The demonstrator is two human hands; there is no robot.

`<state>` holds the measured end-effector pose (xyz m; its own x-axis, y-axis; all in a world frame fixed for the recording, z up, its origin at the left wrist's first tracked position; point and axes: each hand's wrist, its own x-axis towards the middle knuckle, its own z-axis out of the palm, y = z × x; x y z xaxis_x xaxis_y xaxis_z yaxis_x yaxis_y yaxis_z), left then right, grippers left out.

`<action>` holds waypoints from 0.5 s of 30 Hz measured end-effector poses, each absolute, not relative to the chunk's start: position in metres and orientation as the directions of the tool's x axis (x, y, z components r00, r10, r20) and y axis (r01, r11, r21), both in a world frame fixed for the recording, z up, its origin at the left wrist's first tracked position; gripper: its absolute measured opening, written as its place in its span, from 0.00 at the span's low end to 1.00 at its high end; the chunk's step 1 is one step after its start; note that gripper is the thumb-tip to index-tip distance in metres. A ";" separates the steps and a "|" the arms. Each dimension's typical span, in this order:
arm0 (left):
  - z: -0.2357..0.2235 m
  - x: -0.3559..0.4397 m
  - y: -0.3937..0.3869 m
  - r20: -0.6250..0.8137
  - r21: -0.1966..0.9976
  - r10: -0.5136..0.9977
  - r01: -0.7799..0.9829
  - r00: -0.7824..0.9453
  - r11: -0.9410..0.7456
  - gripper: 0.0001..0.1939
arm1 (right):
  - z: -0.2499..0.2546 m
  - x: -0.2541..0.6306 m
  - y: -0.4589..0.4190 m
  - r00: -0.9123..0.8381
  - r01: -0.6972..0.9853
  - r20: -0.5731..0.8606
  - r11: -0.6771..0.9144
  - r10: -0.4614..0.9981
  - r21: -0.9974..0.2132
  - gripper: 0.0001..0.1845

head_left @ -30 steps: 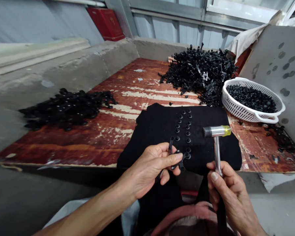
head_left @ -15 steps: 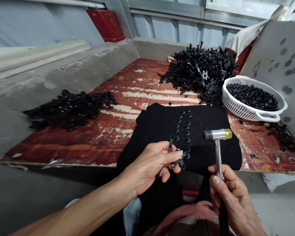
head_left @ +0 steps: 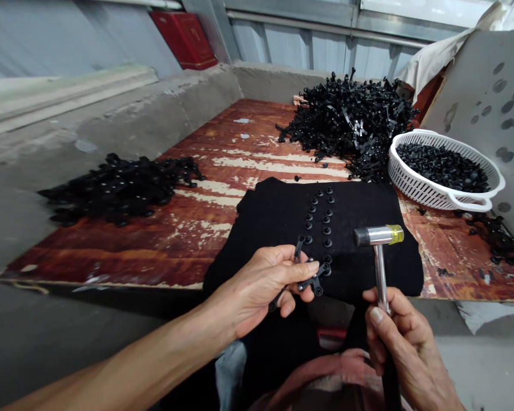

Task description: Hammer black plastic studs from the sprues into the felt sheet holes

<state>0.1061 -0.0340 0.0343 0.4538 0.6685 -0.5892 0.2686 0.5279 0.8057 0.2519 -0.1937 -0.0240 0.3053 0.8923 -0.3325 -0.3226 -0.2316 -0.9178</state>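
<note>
A black plastic snap strip [head_left: 313, 278] is pinched by the left hand [head_left: 261, 288] above the folded black cloth [head_left: 360, 205]. A steel mallet [head_left: 380, 268] is clenched upright by the right hand [head_left: 402, 342], ready over the cloth.

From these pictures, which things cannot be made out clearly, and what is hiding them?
All in the head view:
The left hand covers part of the black plastic strip, so its full shape is hidden.
The right hand wraps the handle of the small hammer, hiding the handle's lower end.
The lower part of the black cloth is cut off by the bottom edge.
The pieces in the white basket are too small to tell apart.
</note>
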 end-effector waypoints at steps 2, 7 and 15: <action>0.034 0.106 -0.034 -0.589 0.806 0.670 0.269 0.452 0.527 0.14 | -0.023 0.250 -0.194 0.315 -0.319 -0.332 -0.230 0.889 -0.919 0.19; 0.032 0.107 -0.034 -0.585 0.810 0.678 0.271 0.445 0.521 0.13 | -0.025 0.250 -0.196 0.335 -0.204 -0.312 -0.255 0.889 -0.945 0.18; 0.035 0.110 -0.036 -0.594 0.805 0.687 0.312 0.419 0.505 0.14 | -0.013 0.272 -0.206 0.124 0.615 0.259 0.131 0.958 -0.778 0.34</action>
<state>0.1099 -0.0359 0.0354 0.4188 0.6872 -0.5936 0.3122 0.5049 0.8047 0.2719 -0.2063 -0.0129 0.1237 0.9578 0.2595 0.6149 0.1312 -0.7776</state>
